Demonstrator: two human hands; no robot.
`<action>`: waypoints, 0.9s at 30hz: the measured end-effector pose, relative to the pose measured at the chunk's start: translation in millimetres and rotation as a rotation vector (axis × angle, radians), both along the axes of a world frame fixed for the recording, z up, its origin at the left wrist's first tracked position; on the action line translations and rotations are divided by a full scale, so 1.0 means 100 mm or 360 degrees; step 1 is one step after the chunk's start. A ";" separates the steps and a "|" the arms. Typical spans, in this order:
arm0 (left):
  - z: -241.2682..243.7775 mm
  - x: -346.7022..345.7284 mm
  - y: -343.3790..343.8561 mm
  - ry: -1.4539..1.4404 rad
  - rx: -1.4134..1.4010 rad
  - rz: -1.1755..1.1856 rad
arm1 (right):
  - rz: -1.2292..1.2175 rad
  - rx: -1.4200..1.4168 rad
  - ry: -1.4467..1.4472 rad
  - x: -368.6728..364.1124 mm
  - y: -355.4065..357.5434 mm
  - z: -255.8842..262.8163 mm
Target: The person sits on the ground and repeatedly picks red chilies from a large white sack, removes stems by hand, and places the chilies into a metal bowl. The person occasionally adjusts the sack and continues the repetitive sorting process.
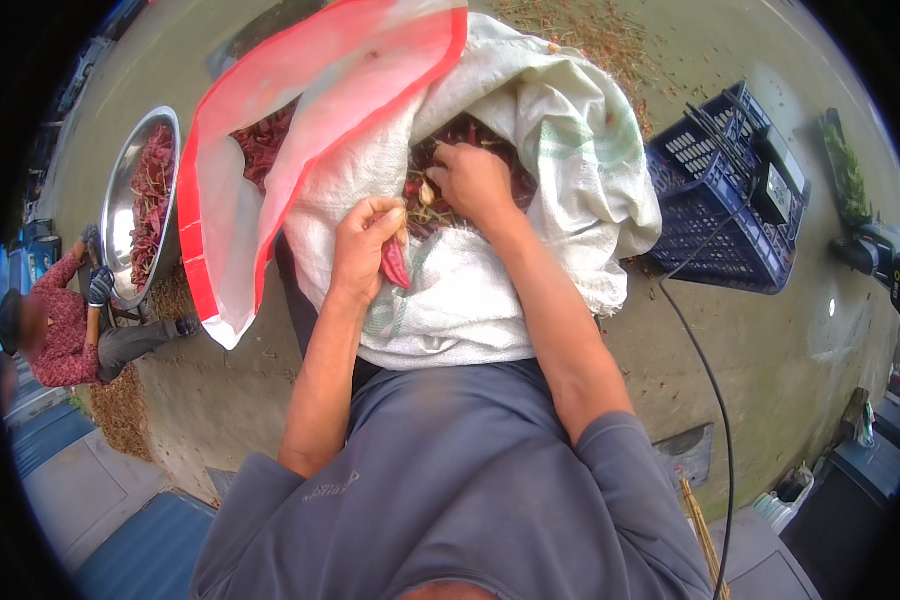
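Observation:
My left hand (358,251) grips a dried red chili pepper (395,266) between thumb and fingers, its tip hanging down at the near side of a sack mouth. Before me sits a white woven sack (465,307) with green stripes, its top rolled open around dried chilies with stems (430,214). My right hand (474,184) reaches into that opening, fingers bent down among the chilies; whether they hold one is hidden. Left of the sack, a whitish plastic bag (322,82) with a red rim stands open, with red chilies (266,146) inside.
A metal basin (120,232) of red chilies stands at far left, beside a seated person (64,322) in striped gloves. On the right is a blue plastic crate (720,225) with a black device; a black cable (709,352) runs past my right arm. Stem debris (607,45) litters the floor.

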State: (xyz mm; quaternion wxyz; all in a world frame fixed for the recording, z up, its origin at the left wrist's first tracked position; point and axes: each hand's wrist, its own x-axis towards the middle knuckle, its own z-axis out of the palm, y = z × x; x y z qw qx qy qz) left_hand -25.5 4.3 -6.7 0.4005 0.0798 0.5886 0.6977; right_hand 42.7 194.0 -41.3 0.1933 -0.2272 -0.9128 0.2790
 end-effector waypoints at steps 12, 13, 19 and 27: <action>0.42 0.23 0.20 0.1677 -0.0328 -0.0424 | 0.0267 -0.0740 0.0358 0.71 -0.32 0.82; 0.43 0.23 0.19 0.1668 -0.0374 -0.0471 | 0.0277 -0.0796 0.0329 0.72 -0.33 0.84; 0.50 0.32 0.11 0.1597 -0.0346 -0.0443 | 0.0230 -0.0863 0.0224 0.79 -0.37 0.82; 0.62 0.28 0.02 0.1409 -0.0216 -0.0678 | 0.0433 -0.1655 0.0029 0.87 -0.36 0.77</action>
